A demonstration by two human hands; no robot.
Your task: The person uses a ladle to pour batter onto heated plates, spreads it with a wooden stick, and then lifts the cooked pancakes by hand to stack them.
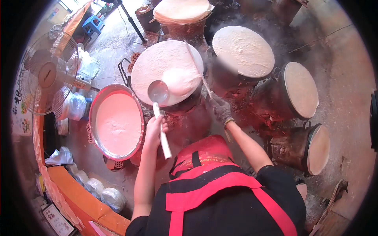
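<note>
While our left hand is wrapped around the white handle of the ladle, its bowl sits at 6 o'clock on the near steaming disc, beside a batter patch. Our gloved right hand pinches a thin stick lying across that disc's 3 o'clock edge. Batter basin at 9 o'clock.

A blurred patch smears the near edge of the round steaming cloth at twelve o'clock. The right hand wears a glove — its grip on the thin stick is too small to read. The stack of sheets is cut off by the top edge (eleven o'clock), and the fisheye rim blackens every corner.
</note>
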